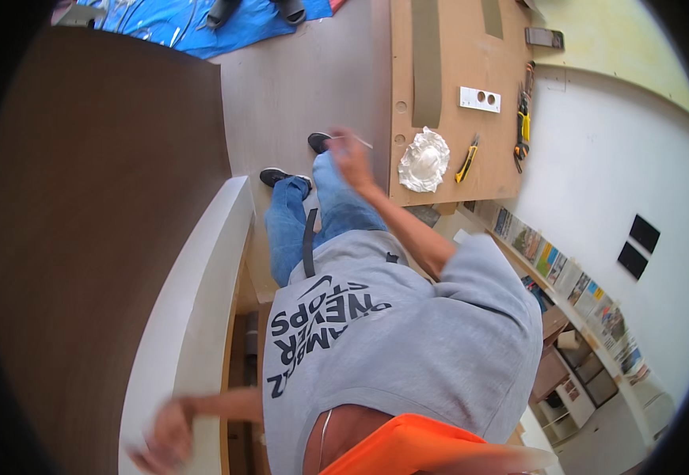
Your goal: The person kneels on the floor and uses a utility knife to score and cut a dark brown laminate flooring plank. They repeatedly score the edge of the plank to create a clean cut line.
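My right hand (pixel 350 162) is raised in front of my legs, left of the wooden worktop, and smeared by motion. It seems closed on a thin pale stick (pixel 367 144), whose exact kind is too blurred to tell. At the lower left, my left hand (pixel 166 439) hangs over a white ledge (pixel 182 332); its fingers are blurred, and whether it touches the ledge cannot be seen. Nearest to my right hand on the worktop lies a crumpled white wrapping (pixel 424 161). Beside it is a yellow utility knife (pixel 466 159), with a white double socket frame (pixel 480 100) farther off.
The wooden worktop (pixel 455 178) bears yellow-handled pliers (pixel 523 127) by its right edge and a dark rectangular object (pixel 545 38) at its far corner. A large brown panel (pixel 99 237) fills the left. A blue tarp (pixel 178 28) covers the far floor, with another person's shoes on it.
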Demonstrator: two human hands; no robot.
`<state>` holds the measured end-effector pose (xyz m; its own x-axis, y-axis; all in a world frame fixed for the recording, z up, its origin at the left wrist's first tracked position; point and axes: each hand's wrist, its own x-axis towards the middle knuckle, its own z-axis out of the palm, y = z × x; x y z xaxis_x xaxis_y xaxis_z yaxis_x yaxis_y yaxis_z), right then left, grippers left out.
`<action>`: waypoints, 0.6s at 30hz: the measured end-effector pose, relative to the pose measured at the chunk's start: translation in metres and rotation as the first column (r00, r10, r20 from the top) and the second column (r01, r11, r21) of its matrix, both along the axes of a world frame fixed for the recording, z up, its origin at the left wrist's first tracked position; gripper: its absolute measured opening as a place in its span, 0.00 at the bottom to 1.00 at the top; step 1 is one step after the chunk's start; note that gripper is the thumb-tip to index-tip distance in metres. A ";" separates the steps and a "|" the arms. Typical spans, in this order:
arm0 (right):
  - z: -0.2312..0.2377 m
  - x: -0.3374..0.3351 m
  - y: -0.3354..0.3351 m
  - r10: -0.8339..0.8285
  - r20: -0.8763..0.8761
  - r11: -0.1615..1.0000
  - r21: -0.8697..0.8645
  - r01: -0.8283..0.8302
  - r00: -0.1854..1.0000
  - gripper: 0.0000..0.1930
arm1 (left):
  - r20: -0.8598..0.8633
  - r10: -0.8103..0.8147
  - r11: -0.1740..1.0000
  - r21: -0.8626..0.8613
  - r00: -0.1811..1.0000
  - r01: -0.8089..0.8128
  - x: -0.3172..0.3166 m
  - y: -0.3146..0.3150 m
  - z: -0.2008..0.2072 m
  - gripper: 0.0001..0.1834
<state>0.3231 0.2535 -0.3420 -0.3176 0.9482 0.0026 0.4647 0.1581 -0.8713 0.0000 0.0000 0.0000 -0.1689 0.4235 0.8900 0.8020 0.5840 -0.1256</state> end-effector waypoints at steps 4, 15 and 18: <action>0.009 0.205 0.065 -0.643 0.399 0.766 0.348 0.540 0.654 0.19 | 0.694 -0.091 0.918 -0.219 0.714 0.330 0.024 0.095 -0.074 0.15; -0.057 0.366 0.083 -0.745 0.545 0.569 0.219 0.792 0.385 0.25 | 0.990 0.124 0.666 -0.132 0.066 0.734 0.123 0.090 -0.276 0.21; 0.005 0.273 0.094 -0.782 0.259 0.623 0.302 0.722 0.567 0.23 | 0.962 0.259 0.696 -0.121 -0.091 0.708 0.124 0.073 -0.296 0.21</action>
